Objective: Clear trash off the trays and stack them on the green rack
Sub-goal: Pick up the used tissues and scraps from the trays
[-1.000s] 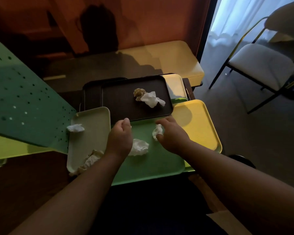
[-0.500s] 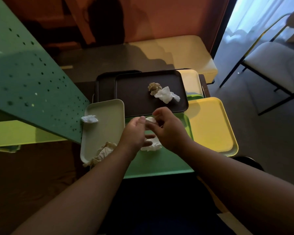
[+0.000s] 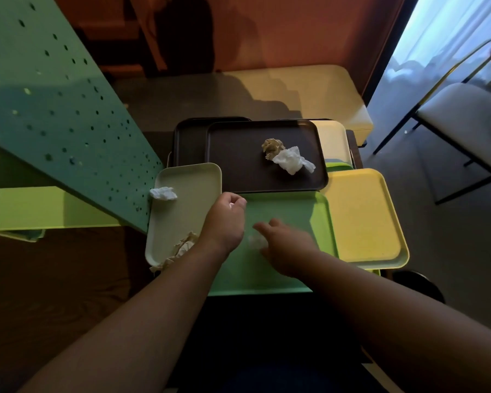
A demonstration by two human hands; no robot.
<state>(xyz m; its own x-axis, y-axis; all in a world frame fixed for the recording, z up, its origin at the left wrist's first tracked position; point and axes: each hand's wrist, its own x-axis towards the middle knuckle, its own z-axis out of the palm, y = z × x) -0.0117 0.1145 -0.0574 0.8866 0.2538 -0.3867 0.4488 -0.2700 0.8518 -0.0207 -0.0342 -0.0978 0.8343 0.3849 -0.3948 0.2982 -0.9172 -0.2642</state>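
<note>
Probably the tissue (image 3: 256,241) is light and soft; right hand (image 3: 288,251) reaches it, blurred, grip unclear. Left hand (image 3: 224,219) curls around a white scrap.

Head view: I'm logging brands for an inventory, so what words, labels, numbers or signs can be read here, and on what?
None: no readable text shows anywhere.
Dark brown plastic tray: plain.
Pale green plastic tray: plain.
Yellow plastic tray: plain.
Green perforated metal rack: holes only, no marking.
</note>
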